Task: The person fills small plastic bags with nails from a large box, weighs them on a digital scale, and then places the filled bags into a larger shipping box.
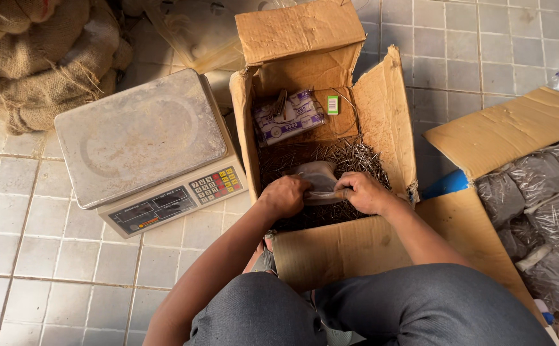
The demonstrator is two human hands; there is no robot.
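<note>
An open cardboard box (391, 109) stands on the tiled floor, its bottom covered in loose dark nails (350, 157). My left hand (284, 195) and my right hand (364, 192) both grip a clear plastic bag (318, 176) held over the nails at the near side of the box. The bag's mouth sits between the two hands. At the far end of the box lies a printed white-and-purple packet (289, 116) and a small green-and-white tag (332, 104).
A metal-topped digital scale (139, 138) with a keypad sits left of the box. Burlap sacks (32, 57) pile up at the top left. At the right, another cardboard box (507, 131) holds several filled plastic bags (548, 205). My knees fill the bottom.
</note>
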